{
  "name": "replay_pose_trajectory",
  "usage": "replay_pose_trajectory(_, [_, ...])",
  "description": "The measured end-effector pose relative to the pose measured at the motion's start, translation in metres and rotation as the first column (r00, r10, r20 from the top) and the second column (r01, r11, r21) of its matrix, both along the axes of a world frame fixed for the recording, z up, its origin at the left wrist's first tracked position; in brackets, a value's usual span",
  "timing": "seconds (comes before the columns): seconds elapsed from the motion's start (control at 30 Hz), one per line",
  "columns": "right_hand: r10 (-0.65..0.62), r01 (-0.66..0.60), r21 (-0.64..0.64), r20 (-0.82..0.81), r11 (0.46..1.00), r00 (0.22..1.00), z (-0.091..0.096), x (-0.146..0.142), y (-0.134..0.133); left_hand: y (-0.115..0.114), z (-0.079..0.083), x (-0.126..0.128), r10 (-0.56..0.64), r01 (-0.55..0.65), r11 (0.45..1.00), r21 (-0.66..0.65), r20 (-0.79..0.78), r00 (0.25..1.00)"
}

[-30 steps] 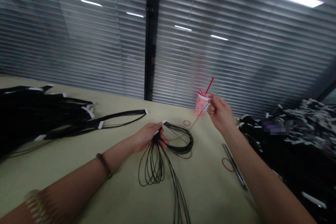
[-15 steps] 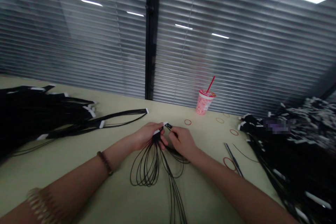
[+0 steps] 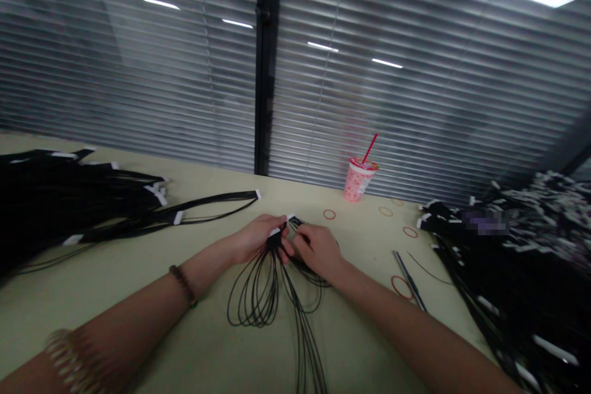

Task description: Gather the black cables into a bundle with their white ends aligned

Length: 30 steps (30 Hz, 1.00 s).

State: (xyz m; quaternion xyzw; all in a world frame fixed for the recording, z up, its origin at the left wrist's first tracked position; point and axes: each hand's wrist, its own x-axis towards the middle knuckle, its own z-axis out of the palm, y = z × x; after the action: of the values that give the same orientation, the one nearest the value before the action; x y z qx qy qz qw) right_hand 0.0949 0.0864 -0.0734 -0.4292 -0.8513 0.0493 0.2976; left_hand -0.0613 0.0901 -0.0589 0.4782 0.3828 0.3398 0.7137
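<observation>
At the middle of the table, my left hand [image 3: 261, 236] is closed on a black wire harness [image 3: 258, 301] with white connectors at its upper ends. One white connector [image 3: 274, 233] sits at the left fingertips, and thin black wires loop and trail down below it toward me. Close beside it on the right, my right hand [image 3: 319, 249] has its fingers curled in a pinch on the wires of the same harness, just below the other white connector [image 3: 290, 217]. Its fingertips are partly hidden, and the finest detail between the hands is blurred.
A heap of black harnesses [image 3: 69, 197] lies at the left, with one strand reaching toward the middle. More harnesses [image 3: 521, 277] are piled at the right. A pink cup [image 3: 354, 180] with a straw stands at the back. Rubber bands [image 3: 402, 287] and a dark pen-like tool [image 3: 410, 280] lie right of centre.
My right hand has shifted slightly back from the upper connector, and more of the wires below it show. My left hand keeps its hold on the harness.
</observation>
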Motion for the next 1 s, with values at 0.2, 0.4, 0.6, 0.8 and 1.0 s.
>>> replay_pose_trajectory(0.2, [-0.028, 0.027, -0.026, -0.016, 0.999, 0.999, 0.0013, 0.0000, -0.0009, 0.0013, -0.0018, -0.0009, -0.001, 0.001, 1.000, 0.006, -0.013, 1.000])
replay_pose_trajectory(0.4, [-0.012, 0.012, -0.013, -0.008, 1.000, 1.000, 0.0004, 0.0002, -0.0004, -0.0007, 0.0005, -0.0002, 0.003, -0.003, 1.000, 0.005, -0.022, 1.000])
replay_pose_trajectory(0.6, [-0.018, 0.019, 0.018, -0.050, 1.000, 0.999, -0.0031, 0.0002, 0.0015, -0.0001, -0.0004, -0.0007, -0.008, 0.008, 1.000, 0.013, -0.005, 1.000])
replay_pose_trajectory(0.8, [-0.026, 0.034, 0.037, -0.205, 0.999, 0.978, -0.0056, 0.0002, 0.0034, 0.0020, -0.0021, -0.0020, 0.001, -0.001, 1.000, 0.018, -0.008, 1.000])
replay_pose_trajectory(1.0, [-0.047, 0.055, 0.026, -0.266, 0.998, 0.963, -0.0036, -0.0006, 0.0027, 0.0018, -0.0039, -0.0017, -0.015, 0.015, 0.999, 0.043, -0.007, 1.000])
